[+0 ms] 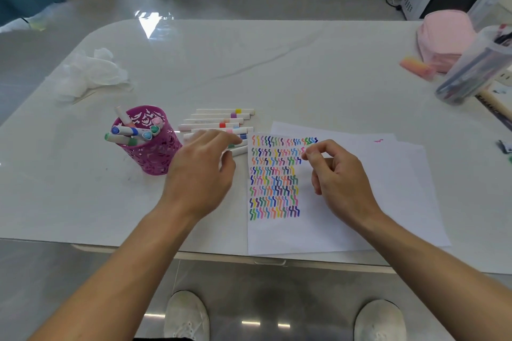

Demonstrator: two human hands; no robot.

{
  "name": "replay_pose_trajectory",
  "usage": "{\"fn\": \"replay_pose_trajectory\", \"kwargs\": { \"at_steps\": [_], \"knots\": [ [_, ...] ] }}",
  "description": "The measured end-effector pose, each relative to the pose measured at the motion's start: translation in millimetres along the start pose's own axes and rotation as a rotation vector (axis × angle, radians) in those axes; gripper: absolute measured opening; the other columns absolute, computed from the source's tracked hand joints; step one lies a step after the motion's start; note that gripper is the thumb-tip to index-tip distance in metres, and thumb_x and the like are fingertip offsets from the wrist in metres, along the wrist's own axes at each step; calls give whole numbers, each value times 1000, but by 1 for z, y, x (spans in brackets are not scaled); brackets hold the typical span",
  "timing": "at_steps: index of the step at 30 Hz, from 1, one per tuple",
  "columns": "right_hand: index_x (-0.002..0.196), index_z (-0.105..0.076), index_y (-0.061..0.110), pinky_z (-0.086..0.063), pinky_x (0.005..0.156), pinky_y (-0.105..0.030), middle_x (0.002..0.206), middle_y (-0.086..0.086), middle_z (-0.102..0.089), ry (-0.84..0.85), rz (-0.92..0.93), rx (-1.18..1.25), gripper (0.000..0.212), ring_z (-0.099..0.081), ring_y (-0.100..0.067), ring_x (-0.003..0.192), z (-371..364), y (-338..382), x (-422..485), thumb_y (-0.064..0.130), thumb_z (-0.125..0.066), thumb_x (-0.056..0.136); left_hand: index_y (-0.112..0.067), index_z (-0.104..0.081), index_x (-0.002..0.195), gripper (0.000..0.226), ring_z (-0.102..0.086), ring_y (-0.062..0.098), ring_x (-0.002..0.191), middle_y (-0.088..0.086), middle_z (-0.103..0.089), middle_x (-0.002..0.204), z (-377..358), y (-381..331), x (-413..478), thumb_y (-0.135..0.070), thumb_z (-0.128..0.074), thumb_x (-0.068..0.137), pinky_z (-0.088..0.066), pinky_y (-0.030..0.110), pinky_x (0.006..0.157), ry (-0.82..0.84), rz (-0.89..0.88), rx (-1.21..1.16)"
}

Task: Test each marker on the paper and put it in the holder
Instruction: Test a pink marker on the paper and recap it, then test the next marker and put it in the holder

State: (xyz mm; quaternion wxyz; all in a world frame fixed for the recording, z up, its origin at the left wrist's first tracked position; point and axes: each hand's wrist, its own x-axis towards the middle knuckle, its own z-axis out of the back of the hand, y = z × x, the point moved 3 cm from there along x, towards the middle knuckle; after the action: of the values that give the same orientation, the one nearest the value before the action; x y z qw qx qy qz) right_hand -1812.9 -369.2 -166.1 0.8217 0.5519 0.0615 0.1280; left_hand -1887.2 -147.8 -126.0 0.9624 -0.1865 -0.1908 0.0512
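A magenta cut-out holder (155,153) stands left of centre with several markers poking out of its top. A row of white markers (221,120) with coloured bands lies just right of the holder. My left hand (199,171) hovers over the near end of that row, fingers spread, nothing in it. White paper (360,202) covered in rows of coloured squiggles (274,180) lies to the right. My right hand (338,177) rests on the paper beside the squiggles, fingers curled, thumb and forefinger pinched together; I see no marker in it.
Crumpled white tissue (88,75) lies at the back left. A pink pouch (443,36), a clear tub of pens (476,69) and an orange-pink eraser-like block (418,68) sit at the back right. The table's front edge (271,260) runs close to me.
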Motion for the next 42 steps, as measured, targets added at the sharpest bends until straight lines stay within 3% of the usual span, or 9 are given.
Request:
{"fn": "replay_pose_trajectory", "kwargs": {
  "at_steps": [5, 11, 17, 20, 26, 31, 36, 39, 42],
  "knots": [
    [91, -65, 23, -39, 47, -17, 50, 5, -57, -2, -11, 8, 21, -48, -9, 45, 4, -3, 2, 32, -52, 106, -20, -64, 125, 30, -57, 21, 114, -2, -64, 126, -23, 7, 4, -15, -54, 97, -49, 38, 84, 96, 96, 50],
    [92, -64, 24, -40, 47, -20, 51, 9, -59, 0, -4, 0, 21, -49, -8, 45, 6, -4, 2, 32, -52, 107, -21, -66, 123, 26, -55, 19, 109, -3, -63, 114, -36, 8, 7, -20, -59, 98, -49, 35, 78, 105, 165, 68],
    [91, -64, 24, -39, 47, -19, 51, 7, -59, 11, -2, 4, 21, -48, -8, 45, 6, -4, 3, 32, -52, 107, -19, -69, 116, 23, -53, 16, 87, -3, -62, 103, -32, 2, 7, -21, -54, 98, -40, 30, 70, 71, 234, 74],
    [90, -63, 24, -40, 46, -17, 52, 10, -60, 13, 6, 0, 22, -49, -6, 45, 5, -2, 3, 33, -52, 107, -17, -70, 103, 17, -54, 9, 71, -10, -61, 86, -17, -1, 7, -21, -57, 94, -40, 24, 59, -13, 267, -70],
    [94, -66, 26, -49, 50, -28, 60, 3, -68, 106, 24, -14, 17, -60, -9, 52, 3, 3, -2, 37, -57, 104, -28, -63, 93, 5, -63, 3, 76, -16, -67, 78, 0, -10, 2, -23, -62, 91, -53, 24, 61, -72, 316, -370],
    [117, -70, 25, -54, 57, -24, 81, 1, -76, 204, 15, 224, 27, -70, -12, 68, 1, 13, -4, 39, -69, 94, -31, -62, 91, 10, -61, 7, 78, -15, -66, 81, -6, -26, -3, -22, -66, 88, -47, 19, 62, 171, 136, -453],
    [99, -79, 17, -57, 67, -28, 86, -2, -75, 185, 16, 322, 18, -71, -17, 78, 7, 15, -4, 29, -66, 99, -36, -66, 98, 9, -65, 3, 84, -20, -69, 87, -14, -35, -8, -35, -69, 90, -49, 15, 66, 350, 17, -430],
    [100, -70, 10, -61, 78, -30, 96, -6, -78, 153, -61, 439, 22, -76, -22, 91, 10, 11, -5, 26, -56, 105, -36, -69, 98, 16, -68, 0, 85, -22, -71, 87, -19, -41, -7, -47, -71, 86, -53, 18, 72, 388, 30, -488],
    [102, -59, 12, -63, 82, -34, 88, -10, -78, 165, -87, 453, 22, -77, -27, 85, 16, 14, -4, 28, -45, 107, -36, -67, 98, 19, -68, 0, 81, -21, -70, 84, -24, -47, -4, -52, -57, 93, -55, 21, 70, 348, 51, -499]
  ]
}}
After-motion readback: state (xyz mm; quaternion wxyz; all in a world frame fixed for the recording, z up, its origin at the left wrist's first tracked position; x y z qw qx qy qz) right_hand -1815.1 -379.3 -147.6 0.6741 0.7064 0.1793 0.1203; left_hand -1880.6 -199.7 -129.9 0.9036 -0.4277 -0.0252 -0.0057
